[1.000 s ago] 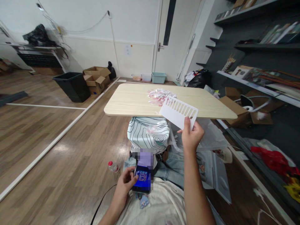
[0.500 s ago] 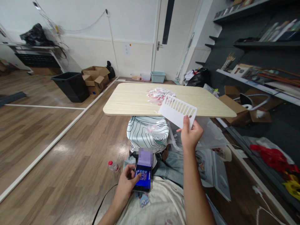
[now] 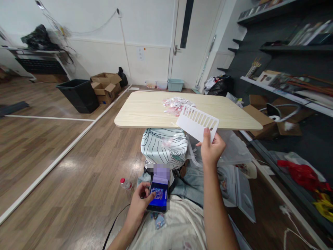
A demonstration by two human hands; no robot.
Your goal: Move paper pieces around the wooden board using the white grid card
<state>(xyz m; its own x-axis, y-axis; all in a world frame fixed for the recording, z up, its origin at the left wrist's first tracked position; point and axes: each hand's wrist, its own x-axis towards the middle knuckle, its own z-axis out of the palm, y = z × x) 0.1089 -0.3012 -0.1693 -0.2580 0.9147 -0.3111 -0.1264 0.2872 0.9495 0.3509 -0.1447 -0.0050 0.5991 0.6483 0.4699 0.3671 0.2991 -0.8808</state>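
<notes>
My right hand [image 3: 211, 150] is closed on a white slotted plastic panel [image 3: 197, 122], held up at the near edge of a light wooden table [image 3: 145, 111]. The panel's far edge sits close to a pile of small pink and white scraps [image 3: 177, 104] on the tabletop. My left hand [image 3: 140, 203] grips a phone [image 3: 158, 193] with a lit blue screen, low over my lap, thumb on the screen.
A patterned bag [image 3: 164, 147] with a few scraps on it stands under the table. A small bottle [image 3: 125, 184] lies on the wooden floor. A black bin [image 3: 79, 95] and cardboard boxes [image 3: 106, 87] sit at the back left. Shelves [image 3: 291, 88] line the right wall.
The view shifted slightly. My left thumb has slid a little over the phone screen. My right hand and the panel stay in about the same place.
</notes>
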